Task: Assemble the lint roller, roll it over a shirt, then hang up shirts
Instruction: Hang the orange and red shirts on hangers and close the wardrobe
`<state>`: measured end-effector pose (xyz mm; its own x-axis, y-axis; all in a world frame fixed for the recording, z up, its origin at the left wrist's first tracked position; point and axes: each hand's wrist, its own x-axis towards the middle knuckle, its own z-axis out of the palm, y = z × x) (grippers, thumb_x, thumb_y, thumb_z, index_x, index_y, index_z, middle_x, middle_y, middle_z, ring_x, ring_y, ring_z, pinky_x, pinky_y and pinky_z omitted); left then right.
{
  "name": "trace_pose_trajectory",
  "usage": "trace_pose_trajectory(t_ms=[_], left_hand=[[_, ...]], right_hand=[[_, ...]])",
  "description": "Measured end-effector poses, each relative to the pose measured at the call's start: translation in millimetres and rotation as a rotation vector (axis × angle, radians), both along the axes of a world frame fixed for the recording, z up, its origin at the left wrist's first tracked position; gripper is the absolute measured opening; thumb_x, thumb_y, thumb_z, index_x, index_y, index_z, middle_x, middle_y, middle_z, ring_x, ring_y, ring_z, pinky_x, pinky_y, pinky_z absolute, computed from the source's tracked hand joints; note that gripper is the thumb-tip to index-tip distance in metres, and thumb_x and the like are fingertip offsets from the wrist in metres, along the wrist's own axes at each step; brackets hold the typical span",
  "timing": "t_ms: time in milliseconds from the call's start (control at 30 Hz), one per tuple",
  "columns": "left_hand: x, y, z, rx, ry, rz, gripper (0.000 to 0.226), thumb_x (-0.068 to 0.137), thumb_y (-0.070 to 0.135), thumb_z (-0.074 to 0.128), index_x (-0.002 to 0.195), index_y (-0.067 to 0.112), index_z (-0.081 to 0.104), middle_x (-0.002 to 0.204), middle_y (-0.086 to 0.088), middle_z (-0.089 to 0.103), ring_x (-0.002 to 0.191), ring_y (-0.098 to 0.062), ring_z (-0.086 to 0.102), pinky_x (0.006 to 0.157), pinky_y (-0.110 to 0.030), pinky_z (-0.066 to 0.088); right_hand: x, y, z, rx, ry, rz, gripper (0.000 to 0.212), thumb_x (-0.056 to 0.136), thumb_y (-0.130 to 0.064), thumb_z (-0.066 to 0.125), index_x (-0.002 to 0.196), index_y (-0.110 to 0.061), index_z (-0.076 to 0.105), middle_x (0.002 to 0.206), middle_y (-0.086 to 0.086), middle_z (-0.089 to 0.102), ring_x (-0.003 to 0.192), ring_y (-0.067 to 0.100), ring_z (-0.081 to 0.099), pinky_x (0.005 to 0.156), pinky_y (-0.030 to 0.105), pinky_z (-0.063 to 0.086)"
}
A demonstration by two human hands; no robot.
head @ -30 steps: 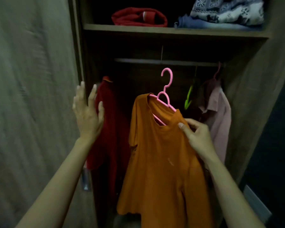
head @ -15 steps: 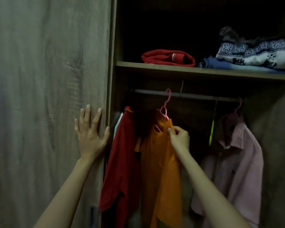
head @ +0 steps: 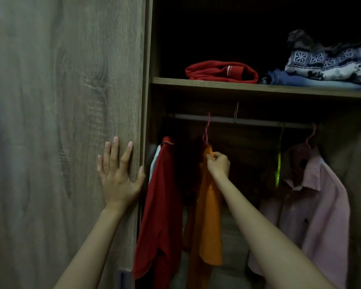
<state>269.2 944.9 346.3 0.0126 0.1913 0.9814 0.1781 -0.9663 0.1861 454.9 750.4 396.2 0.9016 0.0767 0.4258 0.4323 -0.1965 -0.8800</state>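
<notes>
An orange shirt (head: 209, 215) hangs edge-on from a pink hanger (head: 207, 130) whose hook sits over the metal wardrobe rail (head: 258, 122). My right hand (head: 218, 163) pinches the shirt's shoulder just under the hook. My left hand (head: 118, 176) lies flat with spread fingers on the wooden wardrobe door (head: 67, 122), thumb at its edge. To the left of the orange shirt hangs a red shirt (head: 165, 205). No lint roller is in view.
A pink shirt (head: 313, 205) on a pink hanger and an empty green hanger (head: 278, 163) hang at the right of the rail. On the shelf (head: 238, 87) above lie a folded red garment (head: 221, 72), blue cloth and a patterned knit (head: 329, 63).
The orange shirt went from in front of the wardrobe up onto the rail, turning edge-on. My left hand moved onto the door face. The view tilted upward.
</notes>
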Motion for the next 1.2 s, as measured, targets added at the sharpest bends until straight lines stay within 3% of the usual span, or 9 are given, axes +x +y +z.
trace_pose_trajectory(t_ms=[133, 233, 333, 500, 733, 867, 1000, 1100, 1200], left_hand=[[-0.5, 0.1, -1.1, -0.009, 0.009, -0.003, 0.068, 0.086, 0.044, 0.049, 0.148, 0.022, 0.031, 0.158, -0.011, 0.023, 0.148, -0.025, 0.014, 0.119, -0.05, 0.01], [-1.6, 2.5, 0.4, -0.015, 0.032, -0.001, 0.068, 0.087, 0.045, 0.048, 0.148, 0.021, 0.031, 0.158, -0.011, 0.022, 0.148, -0.026, 0.013, 0.118, -0.052, 0.011], [-5.3, -1.8, 0.9, -0.041, 0.056, -0.047, 0.068, 0.087, 0.046, 0.047, 0.148, 0.022, 0.03, 0.159, -0.01, 0.019, 0.149, -0.026, 0.011, 0.118, -0.055, 0.011], [-10.1, -37.7, 36.2, -0.039, -0.009, -0.264, 0.061, 0.092, 0.039, 0.046, 0.147, 0.016, 0.031, 0.158, -0.01, 0.023, 0.148, -0.026, 0.017, 0.116, -0.057, 0.017], [13.8, -90.6, 151.5, 0.14, -0.008, -0.502, 0.056, 0.096, 0.033, 0.046, 0.147, 0.012, 0.035, 0.155, -0.007, 0.031, 0.142, -0.017, 0.032, 0.115, -0.048, 0.026], [40.9, -95.3, 226.0, 0.074, 0.115, -0.563, 0.063, 0.098, 0.042, 0.046, 0.152, 0.019, 0.022, 0.159, -0.008, 0.02, 0.142, -0.023, 0.031, 0.112, -0.039, 0.027], [68.5, -80.1, 266.2, -0.015, 0.419, -0.461, 0.068, 0.095, 0.056, 0.042, 0.152, 0.028, 0.018, 0.156, -0.011, 0.026, 0.137, -0.031, 0.038, 0.106, -0.046, 0.037], [78.5, -72.7, 280.4, 0.0, 0.652, -0.406, 0.058, 0.093, 0.058, 0.043, 0.145, 0.034, 0.033, 0.137, -0.008, 0.049, 0.12, -0.027, 0.052, 0.094, -0.041, 0.045], [79.7, -73.9, 287.3, -0.036, 0.648, -0.54, 0.028, 0.094, 0.045, 0.052, 0.119, 0.031, 0.055, 0.118, 0.0, 0.059, 0.109, -0.022, 0.056, 0.091, -0.042, 0.049]], right_hand=[[0.9, -4.0, -10.7, -0.042, -0.01, 0.008, 0.021, 0.096, -0.025, 0.051, 0.112, -0.016, 0.062, 0.081, -0.002, 0.062, 0.067, 0.01, 0.06, 0.056, 0.021, 0.047], [-2.1, -7.6, -13.0, -0.08, -0.056, 0.013, 0.032, 0.094, -0.035, 0.052, 0.122, -0.021, 0.058, 0.113, 0.006, 0.06, 0.098, 0.02, 0.061, 0.085, 0.038, 0.053], [-17.4, -19.5, -21.4, -0.029, -0.161, -0.02, 0.043, 0.094, -0.042, 0.05, 0.134, -0.025, 0.048, 0.138, 0.004, 0.042, 0.128, 0.022, 0.041, 0.106, 0.043, 0.038], [-51.9, -49.0, -11.7, 0.205, -0.534, -0.007, 0.041, 0.098, -0.03, 0.047, 0.139, -0.023, 0.042, 0.137, -0.007, 0.038, 0.13, 0.01, 0.039, 0.107, 0.037, 0.04], [-61.0, -72.2, 105.7, 0.174, -0.964, -0.178, 0.05, 0.097, -0.037, 0.039, 0.141, -0.014, 0.037, 0.146, 0.008, 0.035, 0.136, 0.014, 0.03, 0.113, 0.03, 0.026], [-48.4, -80.3, 176.6, 0.065, -0.857, -0.213, 0.059, 0.097, -0.05, 0.035, 0.146, -0.019, 0.028, 0.149, 0.009, 0.032, 0.138, 0.023, 0.03, 0.111, 0.046, 0.03], [-30.6, -84.4, 189.5, -0.261, -0.738, -0.292, 0.064, 0.095, -0.058, 0.03, 0.149, -0.023, 0.021, 0.146, 0.014, 0.036, 0.134, 0.032, 0.036, 0.11, 0.048, 0.025], [-24.8, -86.2, 193.6, -0.404, -0.752, -0.348, 0.059, 0.096, -0.057, 0.027, 0.144, -0.024, 0.032, 0.133, 0.013, 0.052, 0.124, 0.031, 0.048, 0.107, 0.046, 0.026], [-25.6, -84.6, 198.8, -0.383, -0.762, -0.371, 0.049, 0.097, -0.051, 0.033, 0.133, -0.022, 0.05, 0.119, 0.01, 0.064, 0.112, 0.029, 0.056, 0.1, 0.043, 0.03]])
